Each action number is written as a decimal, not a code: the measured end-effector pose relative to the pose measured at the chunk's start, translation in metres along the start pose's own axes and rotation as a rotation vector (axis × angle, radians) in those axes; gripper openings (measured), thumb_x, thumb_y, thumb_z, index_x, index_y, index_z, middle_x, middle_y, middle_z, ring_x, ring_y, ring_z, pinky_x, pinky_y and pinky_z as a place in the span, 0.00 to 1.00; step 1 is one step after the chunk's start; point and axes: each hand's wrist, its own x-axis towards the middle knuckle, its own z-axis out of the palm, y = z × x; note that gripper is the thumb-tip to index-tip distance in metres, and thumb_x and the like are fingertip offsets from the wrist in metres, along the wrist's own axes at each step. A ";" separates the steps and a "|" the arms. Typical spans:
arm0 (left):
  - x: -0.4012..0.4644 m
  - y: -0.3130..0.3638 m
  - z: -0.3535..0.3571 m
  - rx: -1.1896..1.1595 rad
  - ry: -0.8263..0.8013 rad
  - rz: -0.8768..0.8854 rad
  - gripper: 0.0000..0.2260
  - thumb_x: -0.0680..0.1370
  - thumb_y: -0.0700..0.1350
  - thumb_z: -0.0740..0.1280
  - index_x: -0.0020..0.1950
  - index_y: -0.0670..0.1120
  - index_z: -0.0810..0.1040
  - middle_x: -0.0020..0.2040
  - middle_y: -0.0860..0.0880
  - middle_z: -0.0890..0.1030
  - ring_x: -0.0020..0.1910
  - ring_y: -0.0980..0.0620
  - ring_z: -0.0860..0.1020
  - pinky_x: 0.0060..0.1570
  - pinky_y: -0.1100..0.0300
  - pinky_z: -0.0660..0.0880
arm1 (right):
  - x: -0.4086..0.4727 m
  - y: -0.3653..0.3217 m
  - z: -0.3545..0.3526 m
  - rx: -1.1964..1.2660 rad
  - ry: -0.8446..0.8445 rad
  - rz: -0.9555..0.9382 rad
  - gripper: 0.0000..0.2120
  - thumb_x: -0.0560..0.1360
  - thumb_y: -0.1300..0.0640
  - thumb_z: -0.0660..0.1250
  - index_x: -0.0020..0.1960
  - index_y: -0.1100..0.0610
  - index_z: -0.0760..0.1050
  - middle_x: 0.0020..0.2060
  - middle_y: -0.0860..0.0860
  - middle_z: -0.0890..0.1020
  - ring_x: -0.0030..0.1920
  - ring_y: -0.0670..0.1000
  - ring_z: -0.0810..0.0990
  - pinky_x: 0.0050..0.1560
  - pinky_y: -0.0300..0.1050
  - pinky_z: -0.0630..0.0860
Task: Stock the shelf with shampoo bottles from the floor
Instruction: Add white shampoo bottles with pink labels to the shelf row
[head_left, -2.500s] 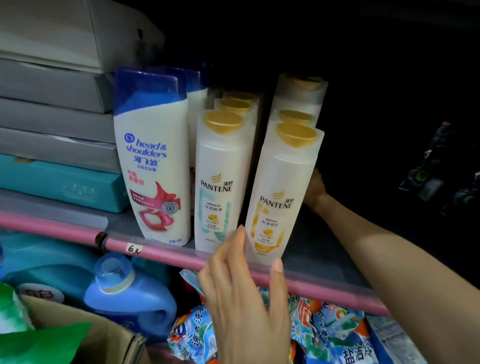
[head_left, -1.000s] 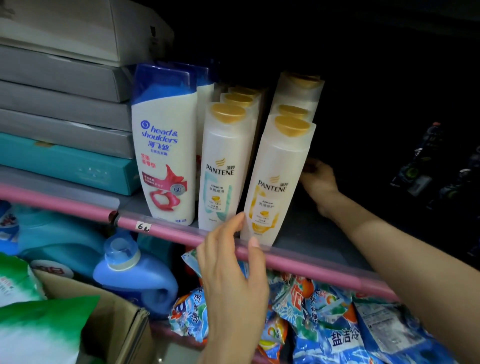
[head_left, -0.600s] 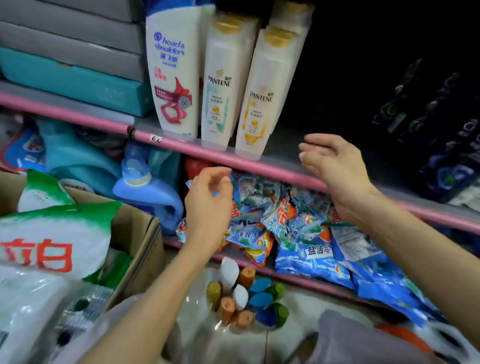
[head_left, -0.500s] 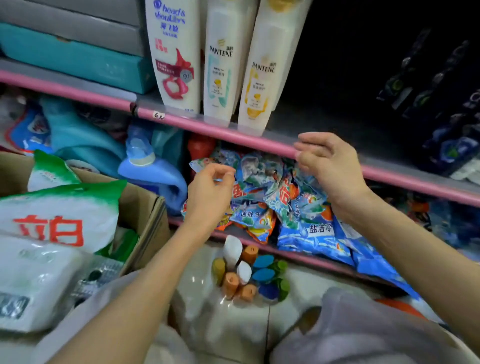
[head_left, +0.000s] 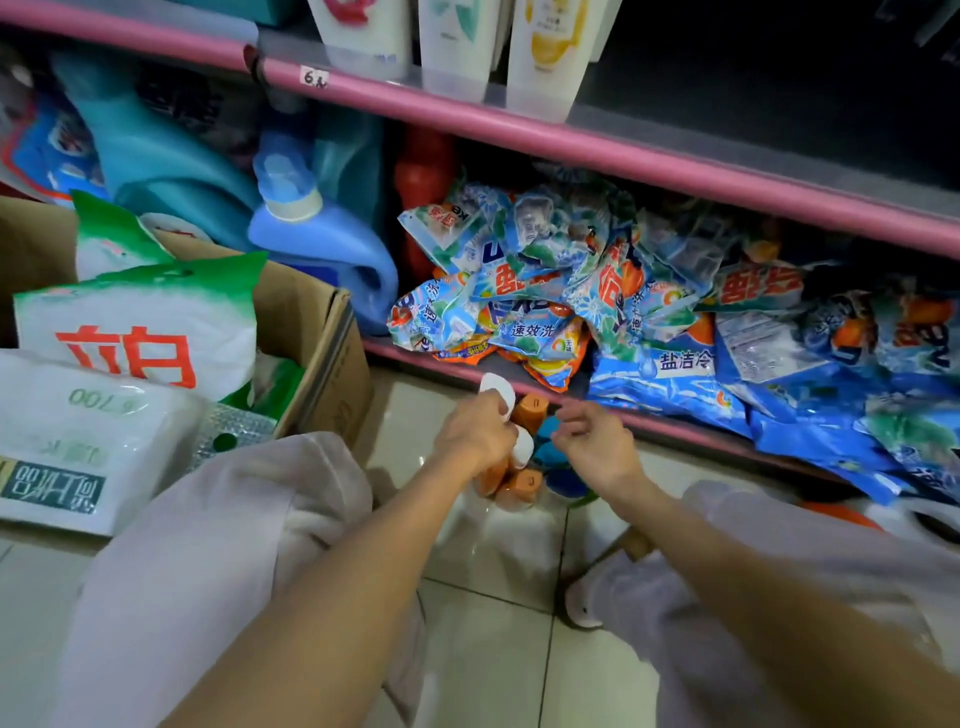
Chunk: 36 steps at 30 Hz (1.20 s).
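The left hand is gripping a white-capped bottle standing on the floor; the right hand is hovering beside it, fingers loosely curled, holding nothing.

I've brought both hands down off the shelf to the floor bottles: left hand now on a white cap, right hand just beside, fingers loosely curled, holding nothing.

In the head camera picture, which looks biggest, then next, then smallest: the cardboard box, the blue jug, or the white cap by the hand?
1. Cardboard box, though it sits nearer the camera and is partly cut off.
2. Blue jug.
3. White cap, touching the left hand.
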 end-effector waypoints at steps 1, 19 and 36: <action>0.003 -0.006 0.007 -0.004 -0.008 -0.030 0.15 0.76 0.45 0.65 0.62 0.44 0.76 0.60 0.41 0.78 0.58 0.42 0.76 0.56 0.53 0.74 | 0.004 0.007 0.007 -0.081 -0.029 -0.003 0.14 0.74 0.64 0.67 0.59 0.60 0.76 0.56 0.55 0.81 0.58 0.53 0.79 0.58 0.45 0.75; 0.071 -0.041 0.042 0.401 0.035 0.237 0.35 0.75 0.37 0.65 0.75 0.60 0.55 0.78 0.50 0.51 0.71 0.43 0.60 0.64 0.47 0.66 | 0.056 0.038 0.085 -0.706 -0.225 -0.145 0.28 0.72 0.59 0.71 0.67 0.55 0.62 0.65 0.57 0.69 0.63 0.58 0.73 0.55 0.54 0.77; 0.098 -0.037 0.005 0.449 0.003 0.204 0.20 0.72 0.44 0.73 0.61 0.50 0.71 0.65 0.42 0.63 0.63 0.40 0.66 0.56 0.46 0.72 | 0.071 0.033 0.062 -0.737 -0.090 -0.320 0.16 0.77 0.54 0.62 0.64 0.53 0.71 0.60 0.54 0.77 0.63 0.57 0.71 0.60 0.47 0.68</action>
